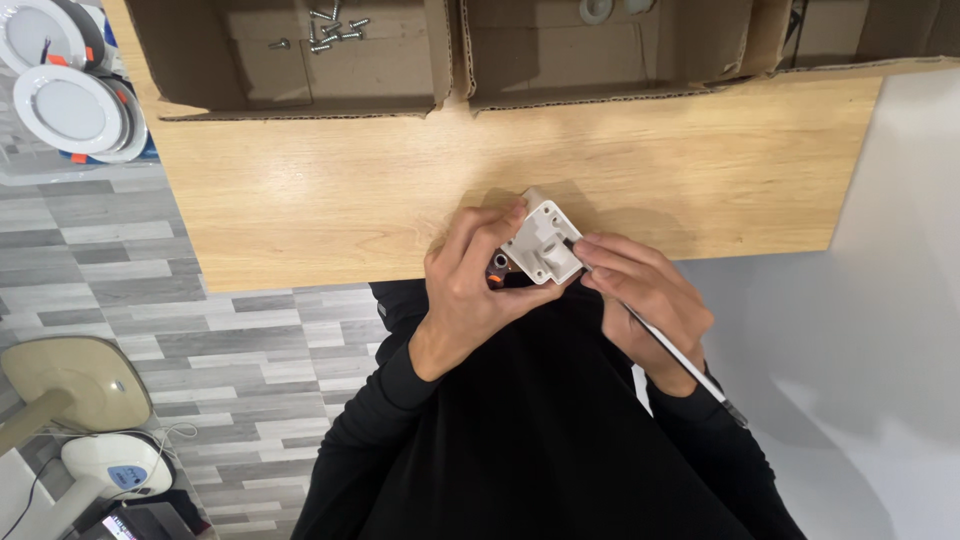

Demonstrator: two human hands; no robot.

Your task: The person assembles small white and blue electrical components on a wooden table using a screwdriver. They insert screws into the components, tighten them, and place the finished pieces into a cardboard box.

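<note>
Left hand [468, 290] was curled tight around a small white plastic housing [543, 242] — boxy, matte, with moulded ribs and a bit of orange and black showing underneath. It sat just above the near edge of the tabletop [400, 190], held against the person's black-sleeved chest. Right hand [640, 290] was pinched shut on a thin white-handled screwdriver [670, 350], with the tip touching the housing's right side and the shaft running back over the wrist. The tabletop was pale wood-grain laminate, smooth, with bare room across its middle. Along the far edge stood open cardboard boxes [290, 60] with rough torn flaps — one held loose metal screws [330, 35]. Round white downlights [65, 105] were stacked off the left corner, over grey plank flooring.
</note>
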